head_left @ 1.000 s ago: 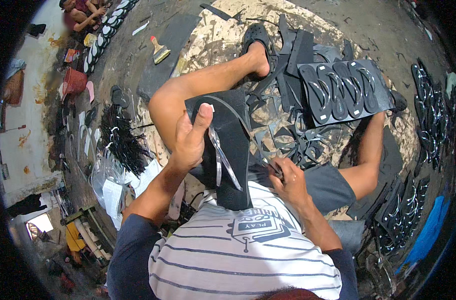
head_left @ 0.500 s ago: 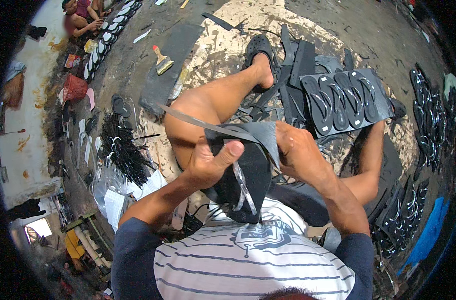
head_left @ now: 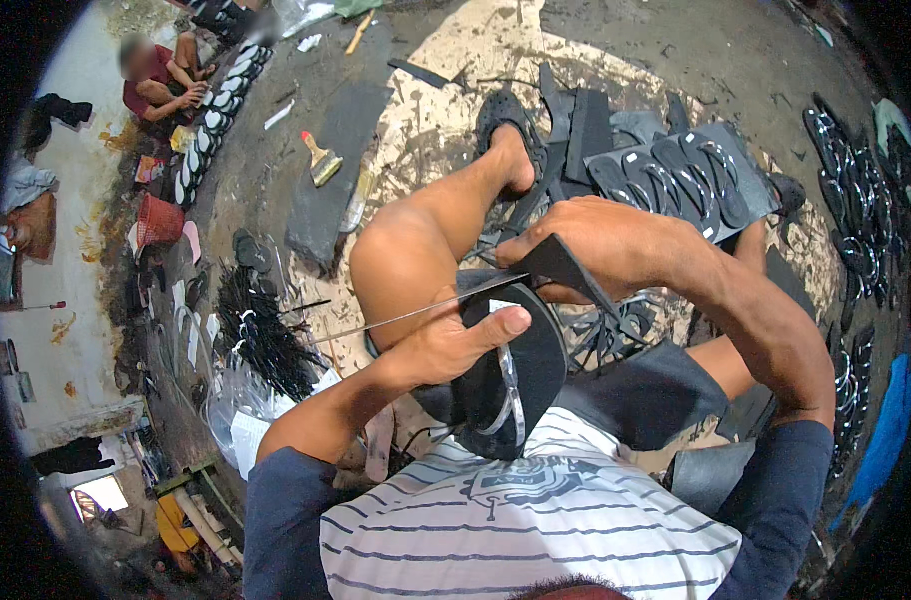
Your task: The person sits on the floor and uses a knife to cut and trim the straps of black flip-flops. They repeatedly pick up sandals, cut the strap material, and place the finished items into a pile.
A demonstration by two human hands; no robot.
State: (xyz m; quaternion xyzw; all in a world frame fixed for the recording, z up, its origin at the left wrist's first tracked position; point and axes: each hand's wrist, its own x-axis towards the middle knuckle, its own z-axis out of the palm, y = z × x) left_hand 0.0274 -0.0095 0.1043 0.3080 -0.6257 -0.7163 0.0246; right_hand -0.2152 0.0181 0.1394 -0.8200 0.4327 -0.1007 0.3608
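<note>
My left hand is closed on a black flip-flop with a shiny silver strap, its thumb stretched across the upper. The flip-flop lies close to my shirt, toe end away from me. Along its far end runs a long thin knife blade, pointing left. My right hand is closed at the blade's right end; the handle is hidden in the fingers. A dark strip of sheet stands bent beside the blade, below the right hand's knuckles.
Several finished flip-flops lie on a dark sheet ahead right. Black offcuts litter the floor. Rows of sandals line the right side. At left are a brush, black straps and a red basket. A person sits far left.
My right hand has moved away from me and swung its elbow outward. The blade has turned edge-on, and the dark strip now stands up beside it. The left hand keeps hold of the flip-flop.
</note>
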